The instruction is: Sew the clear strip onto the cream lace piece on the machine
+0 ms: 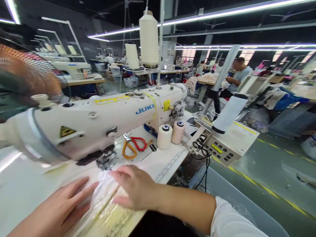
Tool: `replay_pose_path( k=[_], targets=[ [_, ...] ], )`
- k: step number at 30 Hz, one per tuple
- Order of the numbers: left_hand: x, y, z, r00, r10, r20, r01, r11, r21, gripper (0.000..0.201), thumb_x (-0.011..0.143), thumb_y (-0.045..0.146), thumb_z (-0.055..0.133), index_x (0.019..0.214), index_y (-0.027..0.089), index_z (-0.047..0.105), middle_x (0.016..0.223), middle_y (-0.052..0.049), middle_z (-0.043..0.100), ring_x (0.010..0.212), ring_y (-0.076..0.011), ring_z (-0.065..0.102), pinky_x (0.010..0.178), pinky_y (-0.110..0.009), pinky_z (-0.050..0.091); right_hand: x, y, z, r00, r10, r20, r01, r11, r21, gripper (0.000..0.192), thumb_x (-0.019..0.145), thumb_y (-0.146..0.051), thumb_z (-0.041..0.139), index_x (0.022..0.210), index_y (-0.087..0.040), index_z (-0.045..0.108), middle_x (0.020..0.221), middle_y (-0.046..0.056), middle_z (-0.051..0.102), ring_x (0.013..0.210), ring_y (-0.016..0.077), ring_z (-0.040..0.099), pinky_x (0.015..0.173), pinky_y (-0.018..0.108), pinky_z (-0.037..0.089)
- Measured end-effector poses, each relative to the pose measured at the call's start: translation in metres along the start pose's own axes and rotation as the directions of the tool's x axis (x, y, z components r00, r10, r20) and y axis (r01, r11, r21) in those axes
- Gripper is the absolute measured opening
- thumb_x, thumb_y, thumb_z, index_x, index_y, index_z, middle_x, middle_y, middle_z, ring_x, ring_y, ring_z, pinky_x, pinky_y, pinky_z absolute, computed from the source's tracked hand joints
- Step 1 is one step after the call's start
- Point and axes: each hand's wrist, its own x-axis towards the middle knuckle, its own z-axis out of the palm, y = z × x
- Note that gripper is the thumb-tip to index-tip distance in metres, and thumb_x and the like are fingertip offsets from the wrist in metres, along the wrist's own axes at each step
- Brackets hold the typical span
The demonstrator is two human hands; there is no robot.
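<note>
1. Left hand (58, 209) lies flat, fingers spread, palm down on a pale, translucent fabric piece (98, 194); grip is wide, pressing, nothing clasped.
2. Right hand (134, 187) also flat on the same fabric, fingers extended toward the presser foot (106, 159); grip wide, holding nothing.
3. Fabric lies on the bench (170, 158) between and under both hands. Its far end reaches the presser foot, just beyond the fingertips. Image is blurred here; the fabric's exact outline cannot be told.
4. Long axis of the fabric runs from the near bench edge, below the wrists, up toward the needle area.
5. Edges: the bench's right edge with a printed ruler strip (170, 166) passes just right of the right hand. The sewing machine (111, 115) arm overhangs the space beyond both hands, closing the room above the fingertips.
6. Open bench surface extends left of the left hand.
7. Beyond the right hand, under the machine arm: orange and red scissors (134, 146), then 2 thread spools (170, 133) standing upright.
8. Control panel (221, 149) hangs off the bench's right side, well apart from the grip.
9. Container: a grey plastic bin (222, 192) sits below, right of the right forearm; contents not discernible.
</note>
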Motion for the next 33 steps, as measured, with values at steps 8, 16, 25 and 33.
replay_pose_path(
  k=[8,16,25,33],
  targets=[
    [-0.008,0.098,-0.021,0.989,0.013,0.148,-0.016,1.0,0.016,0.042,0.081,0.006,0.037,0.111,0.02,0.064,0.121,-0.009,0.065,0.116,-0.0249,0.056,0.106,-0.051,0.037,0.011,0.015,-0.003,0.96,-0.269,0.083,0.272,0.814,-0.513,0.03,0.083,-0.019,0.06,0.113,-0.018,0.06,0.104,0.009,0.063,0.091,0.0211,0.054,0.076,0.032,0.047],
    [-0.017,0.102,-0.02,1.0,-0.006,0.03,0.007,0.999,-0.038,0.028,0.087,0.014,0.037,0.099,0.021,0.062,0.104,-0.005,0.068,0.101,-0.0213,0.061,0.1,-0.044,0.042,0.01,0.03,0.002,0.89,-0.418,0.18,0.439,0.683,-0.584,0.007,0.077,-0.012,0.059,0.075,-0.019,0.061,0.087,0.002,0.065,0.076,0.0172,0.05,0.062,0.028,0.038],
    [-0.006,0.096,-0.009,0.993,0.121,0.01,-0.12,0.99,-0.07,0.038,0.084,0.022,0.046,0.121,0.018,0.054,0.117,-0.011,0.062,0.113,-0.0267,0.055,0.108,-0.052,0.034,0.005,0.037,0.013,0.81,-0.572,0.125,0.528,0.621,-0.58,0.009,0.083,-0.011,0.053,0.077,-0.017,0.058,0.084,0.005,0.063,0.077,0.0179,0.049,0.069,0.031,0.041],
    [0.0,0.082,-0.006,0.99,0.142,-0.019,-0.143,0.978,-0.153,0.033,0.083,0.022,0.047,0.115,0.02,0.059,0.111,-0.01,0.065,0.103,-0.0241,0.059,0.107,-0.05,0.037,0.01,0.034,0.017,0.843,-0.527,0.104,0.492,0.68,-0.543,0.013,0.083,-0.013,0.05,0.076,-0.017,0.06,0.081,0.006,0.063,0.074,0.0184,0.049,0.064,0.031,0.041]
  ],
)
